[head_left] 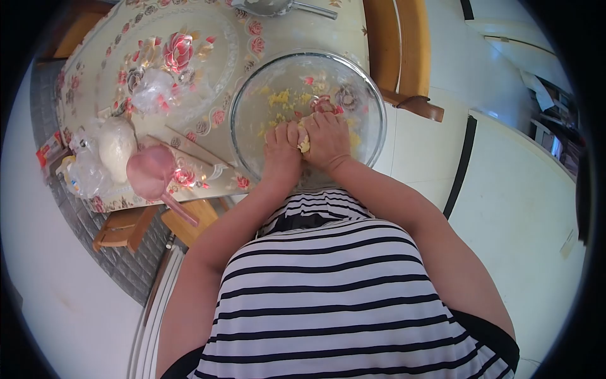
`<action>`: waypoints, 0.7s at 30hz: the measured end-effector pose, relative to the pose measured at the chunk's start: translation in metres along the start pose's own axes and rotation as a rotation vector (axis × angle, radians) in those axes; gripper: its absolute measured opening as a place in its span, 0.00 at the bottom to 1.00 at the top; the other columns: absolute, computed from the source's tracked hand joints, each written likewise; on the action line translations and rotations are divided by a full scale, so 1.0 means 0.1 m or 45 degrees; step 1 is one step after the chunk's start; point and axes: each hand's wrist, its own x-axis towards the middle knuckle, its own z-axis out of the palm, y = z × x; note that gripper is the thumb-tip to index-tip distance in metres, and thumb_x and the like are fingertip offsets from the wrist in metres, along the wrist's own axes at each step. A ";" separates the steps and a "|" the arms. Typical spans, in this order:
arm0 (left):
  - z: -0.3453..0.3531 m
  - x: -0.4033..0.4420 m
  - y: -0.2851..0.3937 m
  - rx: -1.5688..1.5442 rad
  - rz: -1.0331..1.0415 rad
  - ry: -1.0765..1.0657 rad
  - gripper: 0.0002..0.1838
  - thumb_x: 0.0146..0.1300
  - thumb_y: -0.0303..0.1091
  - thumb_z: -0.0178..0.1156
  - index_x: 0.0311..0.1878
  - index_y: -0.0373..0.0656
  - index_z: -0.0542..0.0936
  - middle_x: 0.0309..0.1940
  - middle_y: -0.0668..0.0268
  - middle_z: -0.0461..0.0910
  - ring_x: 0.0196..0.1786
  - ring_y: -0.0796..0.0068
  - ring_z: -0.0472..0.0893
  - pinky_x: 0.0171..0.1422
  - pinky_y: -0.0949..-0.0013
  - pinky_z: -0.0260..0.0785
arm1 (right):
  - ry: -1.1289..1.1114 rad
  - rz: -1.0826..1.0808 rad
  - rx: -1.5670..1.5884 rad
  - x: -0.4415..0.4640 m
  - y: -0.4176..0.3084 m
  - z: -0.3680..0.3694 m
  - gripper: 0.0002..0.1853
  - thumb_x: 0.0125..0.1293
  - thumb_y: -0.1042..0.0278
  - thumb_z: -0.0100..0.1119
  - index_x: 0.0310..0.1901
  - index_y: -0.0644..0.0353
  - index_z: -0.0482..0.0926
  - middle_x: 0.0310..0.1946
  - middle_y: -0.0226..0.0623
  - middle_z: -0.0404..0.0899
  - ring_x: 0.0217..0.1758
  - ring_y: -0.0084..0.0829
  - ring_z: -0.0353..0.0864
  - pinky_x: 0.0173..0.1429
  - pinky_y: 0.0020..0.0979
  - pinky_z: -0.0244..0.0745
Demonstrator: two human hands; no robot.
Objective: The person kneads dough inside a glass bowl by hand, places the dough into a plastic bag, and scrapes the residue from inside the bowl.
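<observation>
A large clear glass bowl (247, 89) stands at the table's near edge, with yellow dough crumbs (279, 98) scattered over its bottom. Inside it, both of my hands press on a lump of yellow dough (303, 140). My left hand (282, 150) has its fingers curled against the dough's left side. From the right, my right hand (326, 140) wraps over the lump with bent fingers. Most of the dough is hidden under my fingers and palms.
On the flowered tablecloth (218, 69) lie a pink ladle-shaped scoop (151, 172), chopsticks (189, 146), crumpled plastic bags (153, 91) and a bag with something white (117, 149). A metal pan or strainer with a handle (268, 5) is at the far edge. Wooden chairs (404, 57) flank the table.
</observation>
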 end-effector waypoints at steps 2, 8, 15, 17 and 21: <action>0.03 0.05 -0.02 0.003 -0.034 -0.028 0.41 0.41 0.34 0.73 0.63 0.40 0.68 0.59 0.58 0.68 0.62 0.54 0.68 0.67 0.51 0.59 | 0.098 -0.083 -0.016 0.06 0.07 0.06 0.09 0.60 0.55 0.57 0.34 0.50 0.78 0.34 0.32 0.76 0.42 0.37 0.76 0.49 0.42 0.66; 0.00 0.13 0.05 0.220 -0.139 0.030 0.41 0.44 0.33 0.74 0.62 0.45 0.65 0.55 0.59 0.68 0.59 0.53 0.70 0.55 0.53 0.73 | 0.090 -0.135 0.007 0.15 0.13 0.06 0.11 0.55 0.56 0.60 0.37 0.51 0.78 0.34 0.33 0.76 0.42 0.38 0.77 0.45 0.42 0.68; -0.21 0.28 -0.05 0.065 -0.099 -0.059 0.49 0.41 0.42 0.79 0.67 0.41 0.64 0.59 0.58 0.70 0.60 0.49 0.69 0.62 0.50 0.68 | -0.096 -0.021 -0.063 0.33 0.09 0.01 0.10 0.57 0.57 0.60 0.35 0.52 0.81 0.37 0.36 0.80 0.45 0.41 0.79 0.47 0.43 0.70; -0.36 0.39 -0.10 0.111 -0.008 -0.044 0.51 0.40 0.44 0.80 0.68 0.40 0.64 0.60 0.58 0.70 0.61 0.49 0.69 0.64 0.50 0.67 | 0.016 0.030 0.068 0.49 -0.03 -0.20 0.13 0.62 0.55 0.57 0.37 0.54 0.83 0.41 0.39 0.83 0.51 0.42 0.79 0.53 0.45 0.70; -0.62 0.47 -0.09 0.398 0.029 0.202 0.53 0.40 0.48 0.80 0.68 0.39 0.65 0.62 0.59 0.70 0.65 0.54 0.69 0.66 0.49 0.62 | 0.297 -0.006 0.198 0.75 -0.08 -0.13 0.12 0.60 0.57 0.59 0.39 0.54 0.84 0.39 0.36 0.81 0.48 0.42 0.79 0.53 0.44 0.69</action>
